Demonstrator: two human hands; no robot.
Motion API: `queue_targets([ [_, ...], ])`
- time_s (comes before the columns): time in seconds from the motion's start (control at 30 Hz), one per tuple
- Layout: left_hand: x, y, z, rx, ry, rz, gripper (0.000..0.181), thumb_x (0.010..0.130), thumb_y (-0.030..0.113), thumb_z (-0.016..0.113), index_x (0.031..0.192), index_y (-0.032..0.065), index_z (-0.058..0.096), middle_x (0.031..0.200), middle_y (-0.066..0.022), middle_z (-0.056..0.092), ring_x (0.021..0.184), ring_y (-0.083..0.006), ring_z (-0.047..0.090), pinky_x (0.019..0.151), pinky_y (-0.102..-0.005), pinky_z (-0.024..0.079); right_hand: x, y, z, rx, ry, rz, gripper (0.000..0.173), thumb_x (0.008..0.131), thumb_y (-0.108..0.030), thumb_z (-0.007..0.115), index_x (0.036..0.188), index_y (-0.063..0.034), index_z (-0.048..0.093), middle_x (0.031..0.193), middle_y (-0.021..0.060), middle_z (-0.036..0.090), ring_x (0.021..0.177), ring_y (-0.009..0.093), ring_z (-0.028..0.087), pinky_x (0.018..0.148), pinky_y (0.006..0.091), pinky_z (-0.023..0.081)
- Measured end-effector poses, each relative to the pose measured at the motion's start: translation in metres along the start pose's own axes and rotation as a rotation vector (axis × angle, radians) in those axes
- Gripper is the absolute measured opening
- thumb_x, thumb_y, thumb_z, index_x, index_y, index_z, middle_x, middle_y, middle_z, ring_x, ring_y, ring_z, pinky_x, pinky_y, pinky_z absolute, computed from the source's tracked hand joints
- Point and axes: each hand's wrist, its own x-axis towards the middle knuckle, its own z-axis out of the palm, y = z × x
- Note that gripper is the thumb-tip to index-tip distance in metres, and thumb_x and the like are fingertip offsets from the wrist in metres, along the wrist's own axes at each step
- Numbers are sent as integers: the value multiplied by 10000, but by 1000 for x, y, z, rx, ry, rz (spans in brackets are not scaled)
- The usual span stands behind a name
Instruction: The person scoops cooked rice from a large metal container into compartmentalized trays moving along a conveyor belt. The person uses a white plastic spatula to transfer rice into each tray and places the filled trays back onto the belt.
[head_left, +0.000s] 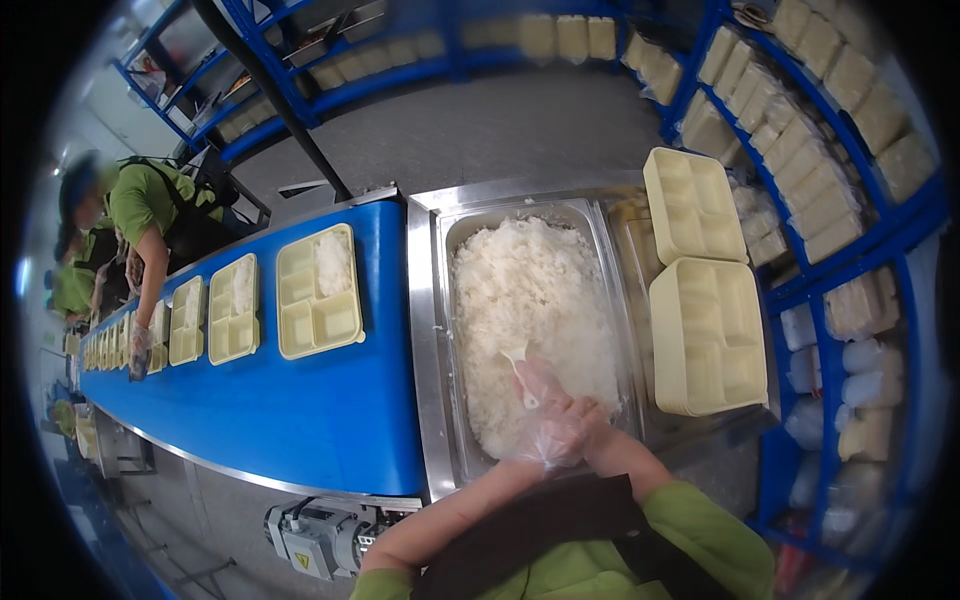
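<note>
A steel pan (444, 300) full of white cooked rice (529, 277) is right before me. Over its near part my right hand (541, 384) reaches up and left, closed around the handle of a small white rice scoop (517, 358). My left hand (551, 435), in a clear plastic glove, crosses over it with its fingers around my right wrist; the overlap hides part of both. On the blue conveyor belt (322, 420), left of the pan, stands a row of pale yellow compartment trays (297, 324). The nearest ones hold rice in their upper right compartment.
Two stacks of pale yellow compartment trays (709, 337) stand right of the pan. A co-worker's gloved hand (139, 341) reaches over the belt at the left. A motor (319, 536) sits below the belt's near edge. Blue shelves (814, 289) with wrapped packs line the right side.
</note>
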Motion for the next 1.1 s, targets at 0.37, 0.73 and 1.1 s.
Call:
queue_targets([
  [0.37, 86, 62, 44, 151, -146, 102, 514, 758, 158, 497, 1262, 208, 414, 1312, 38, 389, 786, -192, 543, 681, -342, 456, -32, -27, -30, 177, -80, -70, 147, 842, -165, 445, 789, -46, 512, 549, 27, 485, 394, 111, 450, 339, 257, 370],
  [0.73, 122, 88, 82, 241, -441, 194, 127, 778, 164, 490, 864, 95, 552, 911, -59, 555, 817, -221, 562, 696, -347, 468, -80, -41, -60, 127, -101, -49, 172, 858, -187, 451, 808, -35, 513, 573, 38, 494, 445, 123, 469, 405, 275, 399],
  [1.1, 87, 83, -23, -1385, 247, -442, 421, 829, 318, 506, 1149, 53, 440, 1252, -114, 376, 1140, -258, 414, 923, -343, 395, -107, -59, -58, 269, 38, -87, 161, 859, -182, 463, 853, -41, 539, 604, 38, 525, 453, 112, 479, 393, 276, 397],
])
